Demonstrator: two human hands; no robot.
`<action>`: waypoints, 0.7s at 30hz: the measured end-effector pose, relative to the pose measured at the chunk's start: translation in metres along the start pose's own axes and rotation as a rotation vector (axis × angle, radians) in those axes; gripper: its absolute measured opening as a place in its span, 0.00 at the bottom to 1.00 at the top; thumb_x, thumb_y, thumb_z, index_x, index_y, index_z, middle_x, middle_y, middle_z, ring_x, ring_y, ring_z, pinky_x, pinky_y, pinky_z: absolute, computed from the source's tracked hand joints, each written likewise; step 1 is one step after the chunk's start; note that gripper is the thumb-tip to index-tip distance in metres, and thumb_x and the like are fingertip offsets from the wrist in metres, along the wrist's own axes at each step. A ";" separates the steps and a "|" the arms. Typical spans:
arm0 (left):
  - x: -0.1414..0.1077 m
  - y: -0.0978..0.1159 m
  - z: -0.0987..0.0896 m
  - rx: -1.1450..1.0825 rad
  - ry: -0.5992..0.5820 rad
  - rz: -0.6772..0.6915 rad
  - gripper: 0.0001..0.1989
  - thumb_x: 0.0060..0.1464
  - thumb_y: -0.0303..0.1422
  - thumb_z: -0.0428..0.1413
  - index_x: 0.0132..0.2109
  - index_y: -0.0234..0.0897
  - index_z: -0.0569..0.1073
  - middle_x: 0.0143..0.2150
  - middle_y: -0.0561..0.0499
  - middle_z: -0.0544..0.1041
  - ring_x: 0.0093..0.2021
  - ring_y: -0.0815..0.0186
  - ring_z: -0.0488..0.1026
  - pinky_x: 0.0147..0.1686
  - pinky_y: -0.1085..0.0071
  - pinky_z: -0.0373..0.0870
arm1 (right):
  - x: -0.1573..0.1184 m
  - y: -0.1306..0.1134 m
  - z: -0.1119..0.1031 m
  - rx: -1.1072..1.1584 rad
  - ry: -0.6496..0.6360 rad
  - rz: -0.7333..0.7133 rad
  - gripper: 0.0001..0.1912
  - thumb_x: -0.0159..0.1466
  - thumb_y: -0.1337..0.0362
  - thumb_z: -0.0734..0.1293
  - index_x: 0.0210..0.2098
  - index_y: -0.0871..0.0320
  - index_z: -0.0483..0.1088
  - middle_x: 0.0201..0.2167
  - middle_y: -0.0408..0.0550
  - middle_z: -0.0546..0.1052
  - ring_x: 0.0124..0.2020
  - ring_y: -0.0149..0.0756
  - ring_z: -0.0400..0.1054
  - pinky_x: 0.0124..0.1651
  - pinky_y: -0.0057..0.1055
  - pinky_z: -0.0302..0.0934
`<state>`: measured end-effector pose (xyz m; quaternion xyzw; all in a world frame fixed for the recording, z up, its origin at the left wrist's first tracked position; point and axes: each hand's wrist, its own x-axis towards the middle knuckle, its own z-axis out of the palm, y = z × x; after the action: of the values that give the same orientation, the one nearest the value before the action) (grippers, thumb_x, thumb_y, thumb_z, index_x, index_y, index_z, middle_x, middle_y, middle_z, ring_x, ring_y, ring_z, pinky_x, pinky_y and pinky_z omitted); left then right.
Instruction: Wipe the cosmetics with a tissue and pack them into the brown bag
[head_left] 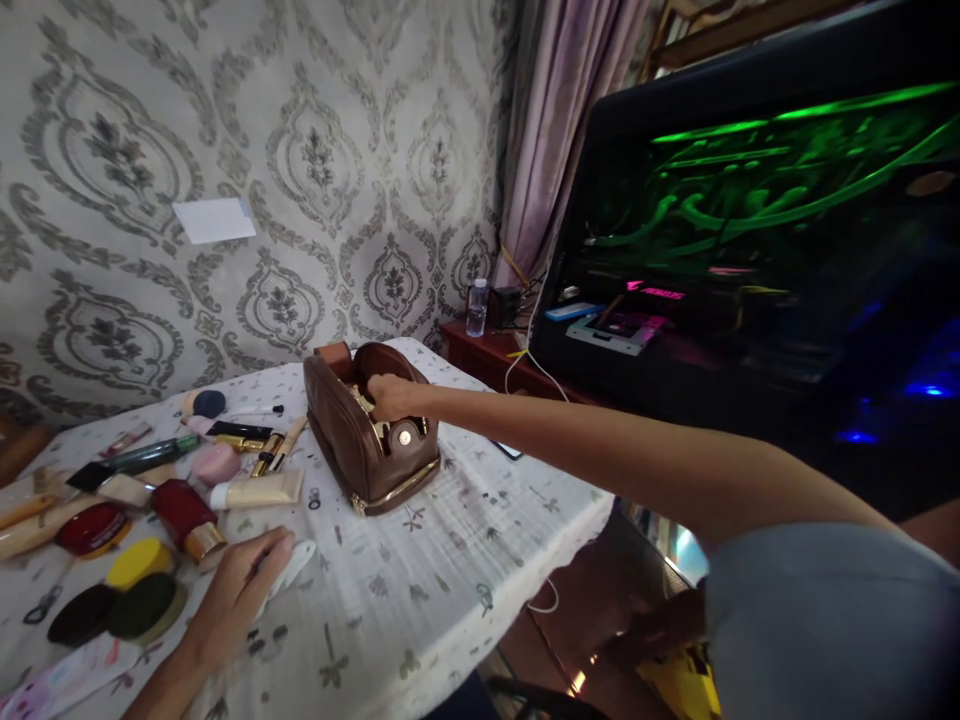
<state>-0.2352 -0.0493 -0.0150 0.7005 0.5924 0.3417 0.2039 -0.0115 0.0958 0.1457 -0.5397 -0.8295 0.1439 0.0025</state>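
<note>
My right hand [395,397] reaches into the open top of a brown zippered cosmetic bag [330,440]. Its fingers look curled; the bag hides what they grip, if anything. On the table, my left hand [244,580] is closed around a thin white piece [291,572], possibly tissue or cloth. Close to that hand lie a red bottle with a gold cap [184,515], a cream-coloured tube [259,490] and a dark round jar [148,607]. Farther left are a pink makeup sponge [215,463], a yellow round container [139,563] and a red round jar [91,528].
A white patterned cloth [420,620] covers the table. Several more cosmetics and a brush [255,410] lie at the left. Behind the bag, a clear bottle [476,307] stands on a wooden stand. A large lit computer case [720,400] is at the right.
</note>
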 end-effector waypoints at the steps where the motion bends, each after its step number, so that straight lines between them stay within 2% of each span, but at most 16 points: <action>1: 0.000 -0.001 0.000 -0.003 -0.007 0.007 0.22 0.61 0.49 0.47 0.25 0.39 0.62 0.22 0.56 0.64 0.25 0.67 0.64 0.26 0.75 0.62 | -0.010 0.001 -0.004 -0.018 -0.023 -0.043 0.12 0.65 0.66 0.69 0.47 0.66 0.75 0.49 0.58 0.78 0.51 0.46 0.73 0.50 0.34 0.68; 3: 0.001 0.000 0.000 -0.001 -0.024 0.022 0.22 0.61 0.49 0.46 0.24 0.39 0.60 0.21 0.56 0.62 0.24 0.67 0.64 0.25 0.74 0.61 | -0.035 0.006 -0.004 -0.051 -0.044 -0.131 0.10 0.67 0.66 0.66 0.43 0.65 0.77 0.47 0.59 0.80 0.51 0.47 0.74 0.50 0.32 0.66; 5: 0.003 0.002 -0.001 0.012 -0.040 0.036 0.23 0.61 0.49 0.45 0.23 0.40 0.58 0.21 0.56 0.60 0.23 0.68 0.62 0.24 0.74 0.59 | -0.065 0.014 0.010 -0.146 -0.028 -0.205 0.14 0.69 0.62 0.63 0.41 0.64 0.77 0.43 0.59 0.81 0.47 0.49 0.76 0.46 0.36 0.68; 7: 0.004 0.006 -0.002 0.028 -0.050 0.035 0.23 0.60 0.50 0.44 0.23 0.41 0.57 0.20 0.56 0.60 0.22 0.68 0.61 0.23 0.73 0.58 | -0.091 0.025 0.036 -0.221 0.077 -0.309 0.13 0.70 0.64 0.62 0.43 0.64 0.76 0.43 0.59 0.81 0.46 0.47 0.76 0.49 0.39 0.68; 8: 0.005 0.007 -0.003 0.034 -0.051 0.029 0.23 0.60 0.50 0.43 0.23 0.41 0.57 0.20 0.56 0.60 0.22 0.67 0.61 0.23 0.73 0.59 | -0.101 0.031 0.051 -0.249 0.163 -0.362 0.11 0.68 0.67 0.63 0.45 0.64 0.75 0.45 0.59 0.80 0.49 0.47 0.75 0.53 0.40 0.67; 9: 0.005 0.009 -0.003 0.039 -0.051 0.021 0.23 0.60 0.50 0.43 0.23 0.41 0.57 0.20 0.56 0.60 0.22 0.67 0.61 0.23 0.73 0.59 | -0.109 0.036 0.066 -0.264 0.245 -0.413 0.14 0.67 0.68 0.64 0.50 0.65 0.73 0.49 0.60 0.78 0.54 0.47 0.72 0.58 0.41 0.64; 11: 0.005 0.011 -0.003 0.051 -0.050 0.004 0.24 0.60 0.51 0.43 0.23 0.40 0.59 0.21 0.55 0.62 0.23 0.67 0.63 0.24 0.73 0.60 | -0.117 0.043 0.090 -0.273 0.381 -0.451 0.21 0.66 0.71 0.64 0.58 0.67 0.67 0.57 0.62 0.74 0.60 0.48 0.66 0.64 0.44 0.59; 13: 0.005 0.011 -0.003 0.065 -0.045 -0.014 0.24 0.59 0.51 0.43 0.23 0.40 0.60 0.21 0.55 0.63 0.24 0.66 0.64 0.24 0.73 0.62 | -0.118 0.046 0.100 -0.255 0.438 -0.455 0.22 0.67 0.71 0.63 0.60 0.68 0.65 0.59 0.63 0.71 0.62 0.49 0.64 0.66 0.46 0.56; 15: 0.006 0.012 -0.002 0.078 -0.039 -0.029 0.24 0.58 0.52 0.43 0.23 0.40 0.60 0.21 0.55 0.63 0.24 0.66 0.65 0.24 0.73 0.62 | -0.114 0.045 0.095 -0.221 0.397 -0.454 0.16 0.68 0.72 0.60 0.54 0.68 0.69 0.54 0.63 0.75 0.58 0.47 0.67 0.62 0.44 0.60; 18: 0.006 0.011 -0.001 0.074 -0.028 -0.037 0.25 0.58 0.54 0.43 0.23 0.40 0.59 0.21 0.55 0.62 0.23 0.66 0.65 0.24 0.73 0.62 | -0.098 0.042 0.069 -0.126 0.264 -0.388 0.13 0.68 0.75 0.57 0.43 0.65 0.73 0.43 0.58 0.78 0.46 0.42 0.73 0.49 0.35 0.67; 21: 0.006 0.009 0.002 0.046 -0.010 -0.050 0.26 0.58 0.55 0.44 0.23 0.40 0.59 0.20 0.56 0.61 0.23 0.67 0.64 0.24 0.74 0.61 | -0.066 0.039 0.044 -0.004 0.242 -0.238 0.14 0.65 0.75 0.62 0.49 0.66 0.70 0.47 0.60 0.77 0.42 0.40 0.75 0.42 0.31 0.67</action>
<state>-0.2273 -0.0450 -0.0084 0.6917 0.6165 0.3192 0.1992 0.0445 0.0406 0.1040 -0.4509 -0.8815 0.0748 0.1184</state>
